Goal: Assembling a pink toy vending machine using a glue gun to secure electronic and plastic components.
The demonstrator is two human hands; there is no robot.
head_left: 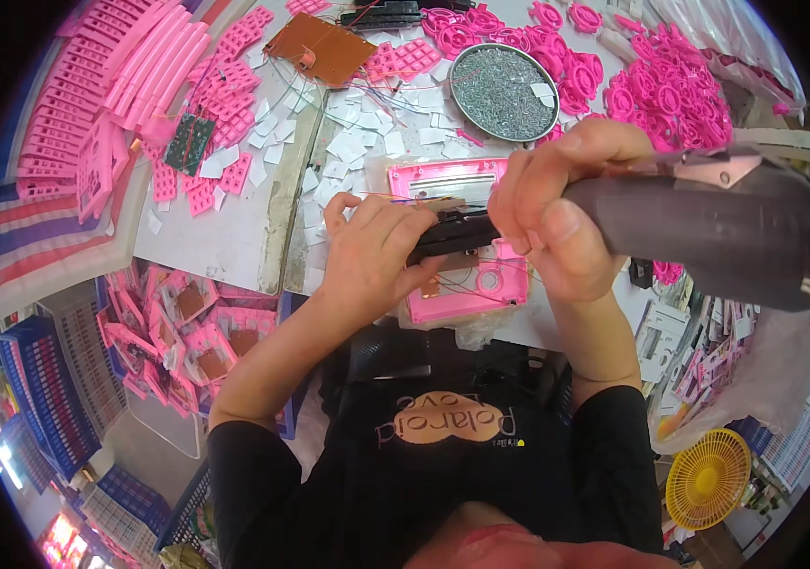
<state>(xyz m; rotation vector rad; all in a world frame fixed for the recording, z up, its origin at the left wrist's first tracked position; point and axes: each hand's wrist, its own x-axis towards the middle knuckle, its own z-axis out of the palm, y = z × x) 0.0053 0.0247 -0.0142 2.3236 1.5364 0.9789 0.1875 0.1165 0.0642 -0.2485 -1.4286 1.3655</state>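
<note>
A pink plastic casing (pixel 471 302) lies open on the table in front of me, with thin wires and a brown circuit board (pixel 462 260) inside. My left hand (pixel 372 245) is closed over a black part (pixel 455 234) that lies across the casing, fingers on its left end. In my right hand (pixel 566 213) is a thick dark electric screwdriver (pixel 699 228), tilted with its rear end up toward the right. My fingers wrap round its front, and its tip is hidden behind them near the right end of the black part.
A round bowl of small screws (pixel 505 93) stands beyond the casing among white paper pieces (pixel 348 144). Pink rings (pixel 666 85) are heaped at the far right, stacked pink panels (pixel 92 104) at the far left. A crate of pink casings (pixel 182 327) sits lower left, a yellow basket (pixel 707 481) lower right.
</note>
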